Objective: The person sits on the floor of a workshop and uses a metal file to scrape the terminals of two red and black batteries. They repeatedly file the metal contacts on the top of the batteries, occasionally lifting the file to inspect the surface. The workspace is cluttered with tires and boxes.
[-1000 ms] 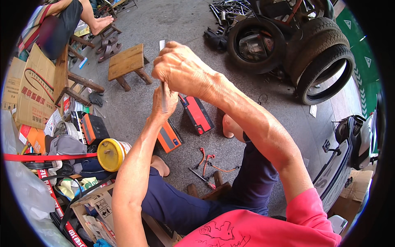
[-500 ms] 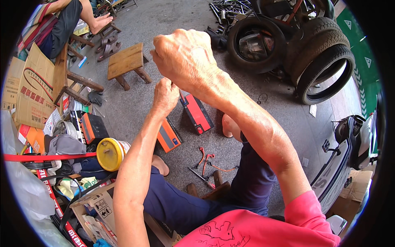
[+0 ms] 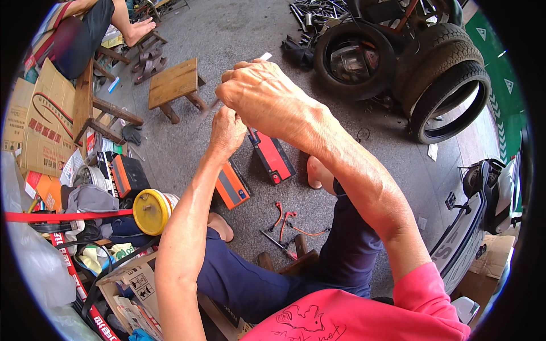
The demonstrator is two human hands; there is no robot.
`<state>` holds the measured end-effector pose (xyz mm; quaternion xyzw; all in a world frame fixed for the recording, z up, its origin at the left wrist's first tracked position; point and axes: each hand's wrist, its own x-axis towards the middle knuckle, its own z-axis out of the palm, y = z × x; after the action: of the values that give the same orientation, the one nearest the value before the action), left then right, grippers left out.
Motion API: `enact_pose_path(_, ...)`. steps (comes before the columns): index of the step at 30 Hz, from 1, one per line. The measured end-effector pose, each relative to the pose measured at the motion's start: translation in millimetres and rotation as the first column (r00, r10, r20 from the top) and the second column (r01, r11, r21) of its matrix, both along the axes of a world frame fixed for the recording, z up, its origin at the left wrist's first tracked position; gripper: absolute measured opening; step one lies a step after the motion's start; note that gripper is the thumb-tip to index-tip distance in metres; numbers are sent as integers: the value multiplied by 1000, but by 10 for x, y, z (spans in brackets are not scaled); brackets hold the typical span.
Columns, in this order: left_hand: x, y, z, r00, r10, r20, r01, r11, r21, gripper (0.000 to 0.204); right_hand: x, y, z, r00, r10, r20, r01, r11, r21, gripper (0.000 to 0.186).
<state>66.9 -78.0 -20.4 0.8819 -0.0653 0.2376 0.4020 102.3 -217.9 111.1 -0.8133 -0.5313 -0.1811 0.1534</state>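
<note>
Our right hand (image 3: 259, 91) is clenched around a thin flat strip (image 3: 265, 56), its long axis slanting near-left to far-right, up-left of the red-and-black battery (image 3: 274, 156) in view. Our left hand (image 3: 226, 134), nearer that battery, is curled; what it grasps we cannot tell.

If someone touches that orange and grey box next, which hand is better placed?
Probably the left hand: it looks nearer the orange and grey box. The right hand is farther up the picture, a pale strip poking out beyond it.
</note>
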Motion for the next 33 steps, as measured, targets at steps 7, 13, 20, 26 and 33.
enact_pose_path(7, -17, 90, -82, 990, -61, -128, 61, 998, -6, 21, -80, 13, 17, 998, -56, -40, 52, 995, -88, 7)
enact_pose_path(13, -37, 21, 53, 996, -73, -50, 71, 996, -46, 20, -131, 86, 175, 969, -193, -156, 170, 974, -152, 12)
enact_pose_path(20, 9, 140, -61, 971, 15, -239, -5, 999, 43, 18, -19, 0, 20, 995, 25, -99, -36, 993, -111, 16)
enact_pose_path(26, -25, 146, -77, 993, -118, 13, 112, 969, 219, 16, -28, 83, 77, 997, -15, -76, 9, 997, -82, 12)
enact_pose_path(33, -51, -90, 129, 920, -52, -389, 1, 992, -128, 22, 83, 77, 138, 914, -402, -60, 403, 915, 2, 7)
